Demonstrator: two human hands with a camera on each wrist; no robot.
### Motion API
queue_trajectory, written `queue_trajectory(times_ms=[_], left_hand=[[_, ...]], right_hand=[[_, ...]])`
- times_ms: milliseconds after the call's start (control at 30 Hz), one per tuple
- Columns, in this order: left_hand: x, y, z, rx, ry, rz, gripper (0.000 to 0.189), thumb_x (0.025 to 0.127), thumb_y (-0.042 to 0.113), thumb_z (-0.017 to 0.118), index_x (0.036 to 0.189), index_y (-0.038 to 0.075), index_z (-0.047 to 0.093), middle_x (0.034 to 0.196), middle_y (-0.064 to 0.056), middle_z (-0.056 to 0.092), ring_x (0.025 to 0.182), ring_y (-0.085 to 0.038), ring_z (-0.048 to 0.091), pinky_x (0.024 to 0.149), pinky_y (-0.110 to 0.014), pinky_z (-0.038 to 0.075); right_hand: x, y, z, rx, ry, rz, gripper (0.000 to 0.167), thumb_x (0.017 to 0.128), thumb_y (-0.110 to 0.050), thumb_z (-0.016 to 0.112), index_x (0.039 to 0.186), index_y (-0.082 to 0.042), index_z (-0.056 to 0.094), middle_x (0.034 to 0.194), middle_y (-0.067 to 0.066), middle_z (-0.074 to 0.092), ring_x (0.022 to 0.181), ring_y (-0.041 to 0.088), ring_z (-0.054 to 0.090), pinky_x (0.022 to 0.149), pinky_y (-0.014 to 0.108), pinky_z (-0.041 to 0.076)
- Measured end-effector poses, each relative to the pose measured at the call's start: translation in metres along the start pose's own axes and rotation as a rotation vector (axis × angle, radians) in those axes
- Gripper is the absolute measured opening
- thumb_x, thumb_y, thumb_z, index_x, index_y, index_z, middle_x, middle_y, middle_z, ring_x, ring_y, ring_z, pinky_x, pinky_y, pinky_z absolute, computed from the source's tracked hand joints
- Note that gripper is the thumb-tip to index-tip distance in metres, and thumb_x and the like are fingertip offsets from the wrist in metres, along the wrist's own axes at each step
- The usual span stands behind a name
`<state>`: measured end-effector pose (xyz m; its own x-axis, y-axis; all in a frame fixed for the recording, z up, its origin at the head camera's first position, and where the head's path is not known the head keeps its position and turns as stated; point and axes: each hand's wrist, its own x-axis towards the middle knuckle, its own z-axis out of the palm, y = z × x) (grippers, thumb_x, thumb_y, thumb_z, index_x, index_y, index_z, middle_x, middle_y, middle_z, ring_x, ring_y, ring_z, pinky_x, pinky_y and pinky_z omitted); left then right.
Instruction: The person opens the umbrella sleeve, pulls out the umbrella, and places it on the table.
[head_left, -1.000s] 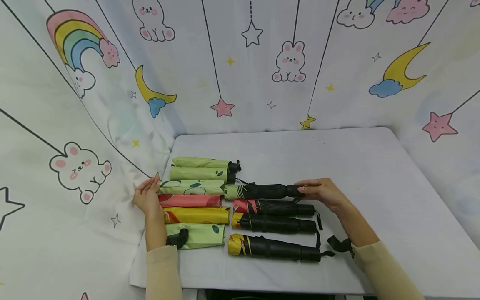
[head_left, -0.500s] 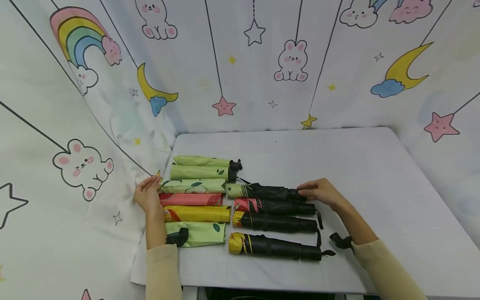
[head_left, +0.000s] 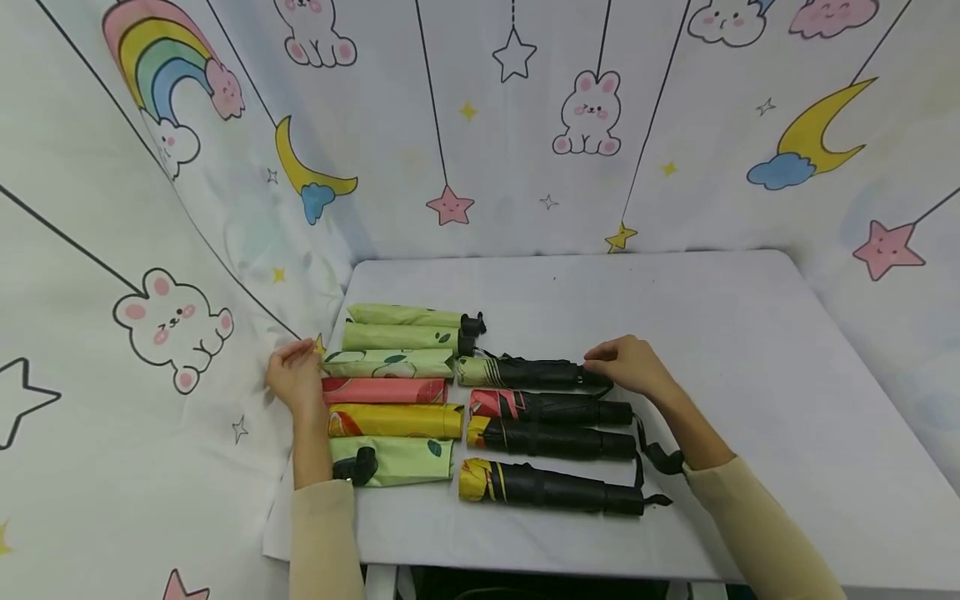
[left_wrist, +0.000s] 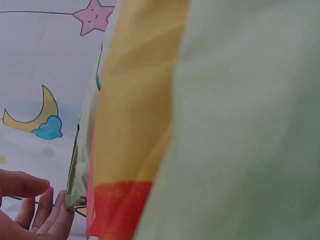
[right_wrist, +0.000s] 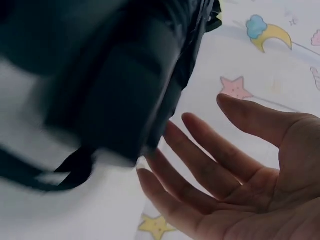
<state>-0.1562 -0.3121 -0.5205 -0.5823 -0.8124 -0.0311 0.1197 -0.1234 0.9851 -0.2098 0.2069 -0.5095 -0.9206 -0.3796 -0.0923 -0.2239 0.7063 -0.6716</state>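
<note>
My left hand (head_left: 295, 379) is at the left end of a pale green leaf-print pouch (head_left: 390, 363). Its fingertips touch the pouch's end in the left wrist view, with the thumb apart. My right hand (head_left: 628, 367) is beside the black handle end of a folded green-and-black umbrella (head_left: 536, 372). The right wrist view has those fingers loosely extended and the thumb spread, gripping nothing; whether a fingertip touches the handle I cannot tell. This umbrella lies in line with the pale green pouch.
Below lie a red-and-black umbrella (head_left: 555, 408), two yellow-and-black umbrellas (head_left: 555, 440), a red pouch (head_left: 386, 390), a yellow pouch (head_left: 397, 421) and another green pouch (head_left: 412, 461). Two green-covered umbrellas (head_left: 405, 337) lie above on the white table (head_left: 675, 308). Patterned cloth (head_left: 525, 167) hangs behind.
My right hand has let go of the green-and-black umbrella and lifted slightly off its handle. The umbrella shifted a little to the right. My left hand stays at the pouch end.
</note>
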Motion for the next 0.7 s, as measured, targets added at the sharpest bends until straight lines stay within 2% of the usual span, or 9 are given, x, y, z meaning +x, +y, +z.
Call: queue_trajectory(times_ms=[133,267,467,600,700], left_hand=[[0.000,0.004,0.003,0.028,-0.016,0.030,0.030,0.088,-0.018,0.066,0.117,-0.011,0.062,0.122,-0.028,0.067,0.118,-0.037,0.064,0.094,-0.027,0.056],[0.004,0.007,0.007,0.062,-0.079,0.050,0.030,0.089,-0.014,0.070,0.118,-0.011,0.064,0.122,-0.028,0.068,0.113,-0.031,0.068,0.091,-0.024,0.057],[0.011,0.010,0.014,0.137,-0.178,0.028,0.035,0.090,-0.008,0.072,0.124,-0.008,0.063,0.128,-0.025,0.067,0.116,-0.026,0.070,0.090,-0.020,0.057],[0.013,0.013,0.018,0.161,-0.202,0.001,0.036,0.091,-0.004,0.073,0.126,-0.005,0.064,0.127,-0.020,0.068,0.112,-0.019,0.071,0.094,-0.022,0.056],[0.012,0.014,0.021,0.188,-0.211,-0.021,0.035,0.093,-0.001,0.072,0.126,-0.004,0.063,0.124,-0.013,0.069,0.115,-0.019,0.069,0.099,-0.026,0.055]], right_hand=[[0.010,-0.013,0.003,-0.011,0.016,-0.033,0.031,0.101,-0.027,0.070,0.119,-0.003,0.078,0.113,0.014,0.077,0.111,0.040,0.069,0.092,0.059,0.057],[0.018,-0.030,0.006,0.003,0.020,-0.059,0.029,0.101,-0.027,0.071,0.118,-0.005,0.078,0.108,0.010,0.079,0.105,0.035,0.072,0.091,0.057,0.058],[0.033,-0.061,0.015,0.011,0.010,-0.099,0.029,0.101,-0.026,0.071,0.120,-0.004,0.077,0.109,0.009,0.078,0.100,0.030,0.073,0.090,0.054,0.059],[0.042,-0.080,0.025,-0.032,0.024,-0.117,0.028,0.100,-0.022,0.071,0.119,-0.002,0.077,0.108,0.012,0.078,0.099,0.030,0.073,0.089,0.052,0.059],[0.049,-0.092,0.034,-0.059,0.026,-0.138,0.028,0.099,-0.021,0.072,0.117,-0.001,0.078,0.105,0.011,0.078,0.096,0.029,0.073,0.087,0.050,0.060]])
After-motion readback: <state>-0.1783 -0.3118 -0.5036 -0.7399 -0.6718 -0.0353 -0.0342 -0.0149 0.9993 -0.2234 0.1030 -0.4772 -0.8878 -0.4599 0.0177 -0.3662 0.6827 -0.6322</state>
